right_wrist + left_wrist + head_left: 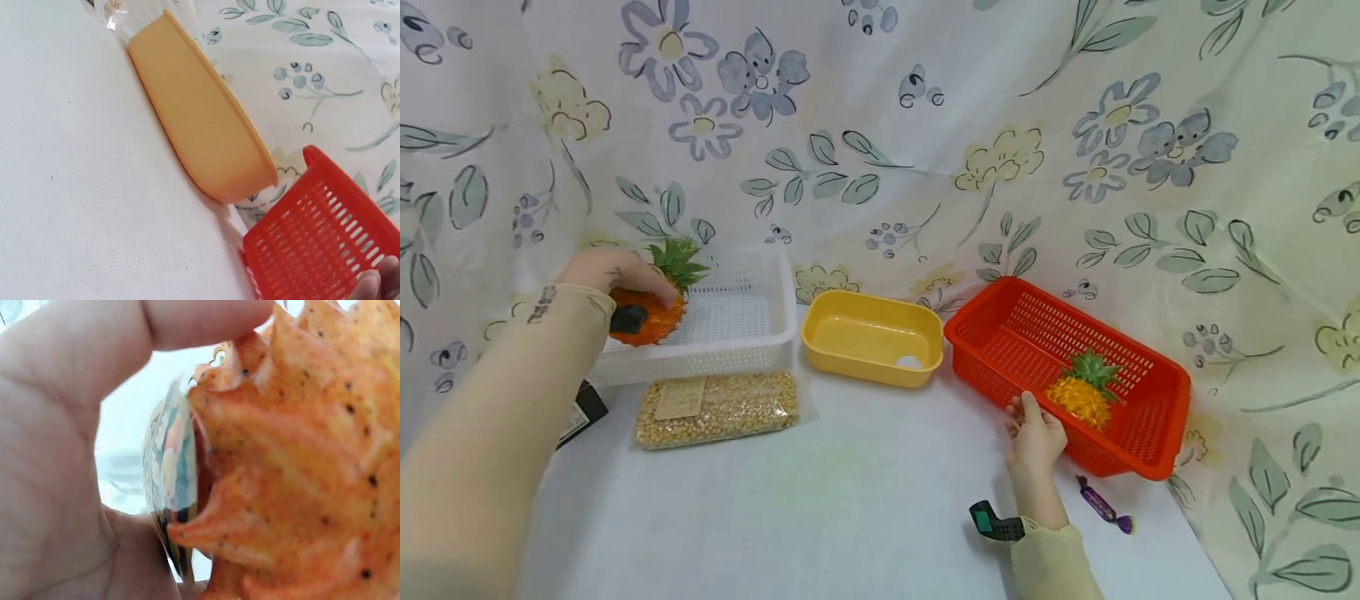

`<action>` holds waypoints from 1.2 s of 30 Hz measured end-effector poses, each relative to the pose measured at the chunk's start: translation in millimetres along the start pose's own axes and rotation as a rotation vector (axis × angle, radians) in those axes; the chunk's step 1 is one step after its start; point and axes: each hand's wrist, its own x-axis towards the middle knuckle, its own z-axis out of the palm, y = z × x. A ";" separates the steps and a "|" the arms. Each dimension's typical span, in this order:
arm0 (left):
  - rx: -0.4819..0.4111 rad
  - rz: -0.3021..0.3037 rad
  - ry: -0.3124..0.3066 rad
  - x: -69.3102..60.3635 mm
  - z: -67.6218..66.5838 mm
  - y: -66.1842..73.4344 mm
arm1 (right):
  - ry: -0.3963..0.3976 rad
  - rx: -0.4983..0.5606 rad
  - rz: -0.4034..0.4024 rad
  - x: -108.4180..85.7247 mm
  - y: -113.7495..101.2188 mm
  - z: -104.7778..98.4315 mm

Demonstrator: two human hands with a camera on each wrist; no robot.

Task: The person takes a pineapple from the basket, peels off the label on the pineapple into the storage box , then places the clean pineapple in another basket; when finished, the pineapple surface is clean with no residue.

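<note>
At the far left, my left hand (621,275) grips an orange pineapple (658,321) with a green leafy top, over the left part of a white basket (760,342). The left wrist view shows the spiky pineapple (300,462) close up, with thumb and fingers around it. My right hand (1036,437) is at the near wall of a red basket (1000,375), its fingers loosely bent beside the wall. Fingertips (369,284) show in front of the red basket (300,237) in the right wrist view. A yellow-orange pineapple (1082,400) lies inside the red basket.
Between the baskets stands a yellow container (872,371) with a small white thing (909,362) inside. A clear bag of corn kernels (722,412) lies before the white basket, a black box (583,412) to its left. A purple wrapped candy (1103,504) lies right of my right wrist.
</note>
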 end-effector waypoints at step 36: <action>0.421 0.879 -0.074 -76.3 146.2 120.7 | -0.008 0.026 -0.022 2.4 2.1 -1.9</action>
